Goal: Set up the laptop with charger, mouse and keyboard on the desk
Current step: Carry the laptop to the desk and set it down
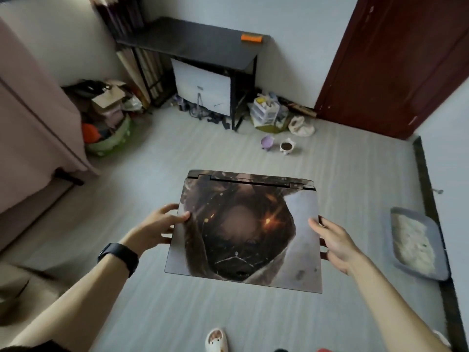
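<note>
Both hands, left hand [162, 224] and right hand [335, 243], had their fingers clamped on the side edges of the closed, picture-skinned flat laptop [243, 232], held well short of the black rectangular table [198, 44].

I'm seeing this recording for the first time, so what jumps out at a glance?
A closed laptop with a dark printed picture on its lid fills the centre, carried above the floor with the left hand and right hand each in a grip on one side edge. Ahead against the far wall stands a black desk, with an orange object at its right end.
</note>
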Tool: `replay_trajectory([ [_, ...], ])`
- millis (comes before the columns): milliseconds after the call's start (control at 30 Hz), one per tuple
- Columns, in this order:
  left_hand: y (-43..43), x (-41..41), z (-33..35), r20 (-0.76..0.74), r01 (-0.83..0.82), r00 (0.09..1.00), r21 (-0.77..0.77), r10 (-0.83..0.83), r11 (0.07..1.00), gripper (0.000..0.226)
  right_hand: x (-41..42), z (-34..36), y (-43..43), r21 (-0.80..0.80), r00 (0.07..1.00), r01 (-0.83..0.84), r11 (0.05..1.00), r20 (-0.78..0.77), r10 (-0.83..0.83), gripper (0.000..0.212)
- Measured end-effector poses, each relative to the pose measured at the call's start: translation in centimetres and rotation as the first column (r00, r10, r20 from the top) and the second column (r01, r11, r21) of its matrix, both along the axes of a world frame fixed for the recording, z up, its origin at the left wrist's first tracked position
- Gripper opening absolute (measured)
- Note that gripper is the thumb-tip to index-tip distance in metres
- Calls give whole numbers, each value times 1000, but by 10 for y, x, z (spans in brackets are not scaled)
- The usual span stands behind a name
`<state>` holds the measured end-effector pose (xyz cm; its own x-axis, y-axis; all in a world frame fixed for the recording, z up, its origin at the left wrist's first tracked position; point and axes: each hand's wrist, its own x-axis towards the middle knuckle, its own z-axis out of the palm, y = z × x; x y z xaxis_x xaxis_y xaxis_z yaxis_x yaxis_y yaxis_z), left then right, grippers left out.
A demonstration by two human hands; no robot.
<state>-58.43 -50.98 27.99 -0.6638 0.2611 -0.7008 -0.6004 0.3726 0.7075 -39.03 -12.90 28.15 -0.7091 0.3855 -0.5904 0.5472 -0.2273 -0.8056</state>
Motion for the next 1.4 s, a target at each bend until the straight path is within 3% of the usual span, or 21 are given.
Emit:
replay_trajectory([
  [500,68,-273,65,-131,-214,966,63,221,975,71,-366,54,96,44,971,-153,987,-179,158,17],
  [633,81,-340,75,-156,-300,938,73,309,951,62,-472,66,115,37,961,-188,981,-200,192,33],
  [767,87,-417,72,-164,-370,909,100,382,924,58,-571,70,123,44,939,-252,967,-230,256,19],
  [900,87,-508,65,-167,-383,903,109,397,917,65,-670,63,122,59,930,-254,966,-259,260,24],
  [1067,85,-644,74,-193,-314,925,104,329,944,53,-790,53,117,42,952,-173,984,-248,178,48],
  [1267,91,-792,89,-214,-249,944,45,253,968,46,-904,44,114,-15,965,-68,998,-255,62,56],
  [1400,99,-893,75,-222,-207,953,12,205,978,53,-987,39,117,-26,970,-28,999,-244,21,14],
])
